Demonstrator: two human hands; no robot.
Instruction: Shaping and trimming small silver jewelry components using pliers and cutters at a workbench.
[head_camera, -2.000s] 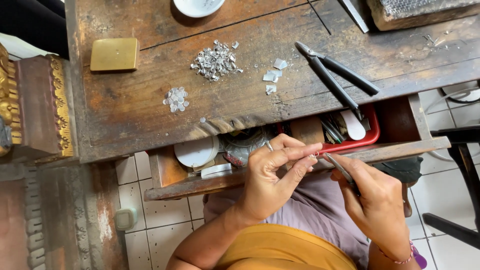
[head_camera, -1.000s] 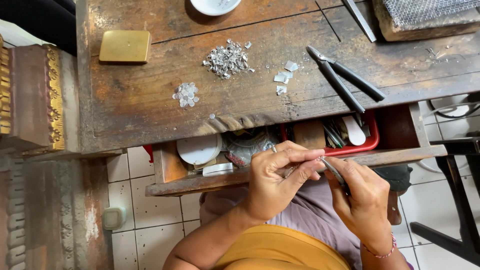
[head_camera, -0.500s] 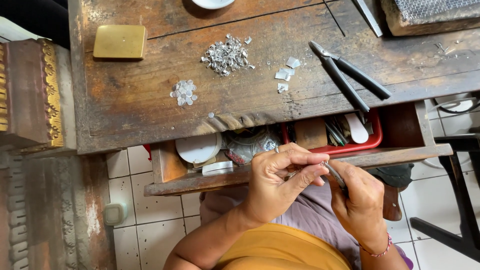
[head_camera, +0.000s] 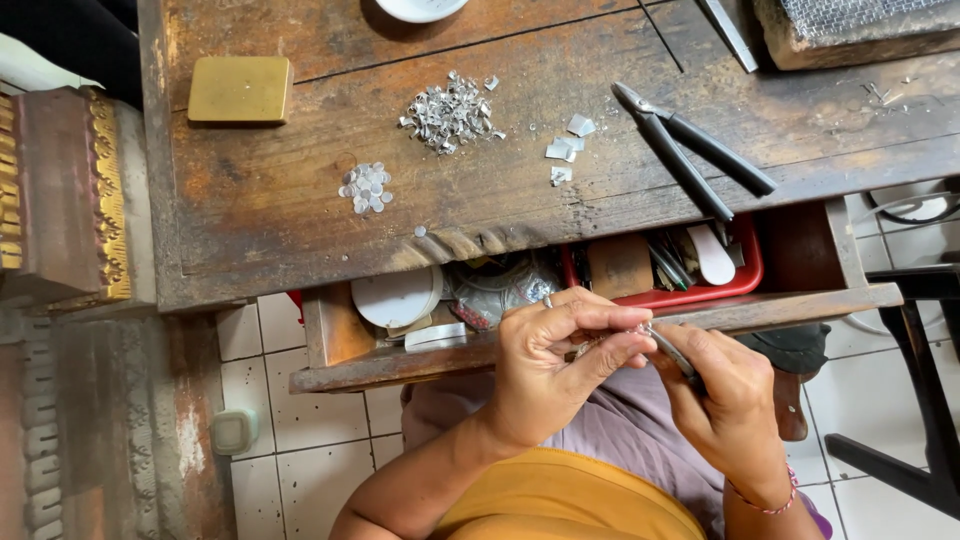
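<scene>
1. I see my left hand (head_camera: 545, 365) low in the middle, just in front of the open drawer (head_camera: 600, 330).
2. Its thumb and fingers are pinched together on a tiny shiny piece (head_camera: 590, 345). The piece is too small for me to say what it is.
3. My right hand (head_camera: 725, 400) sits at 3 o'clock from the left hand, and the two hands touch at the fingertips.
4. The right hand is closed around a thin metal tool (head_camera: 668, 348). The tool's tip points toward 10 o'clock, at the tiny piece.
5. The drawer holds a red tray (head_camera: 745, 275) at its right end and a round white lid (head_camera: 398, 296) at its left end.
6. At 12 o'clock from my hands is the wooden table (head_camera: 500, 210).
7. Black pliers (head_camera: 690, 150) lie on the table at 1 o'clock from my hands.
8. A heap of silver scraps (head_camera: 448, 112) lies at 11 o'clock from my hands.
9. A few flat silver bits (head_camera: 568, 150) lie between the heap and the pliers.
10. A small pile of round silver discs (head_camera: 366, 187) sits at 8 o'clock from the heap.
11. A gold-coloured block (head_camera: 240, 88) lies at the far left of the table, well apart from the rest.
</scene>
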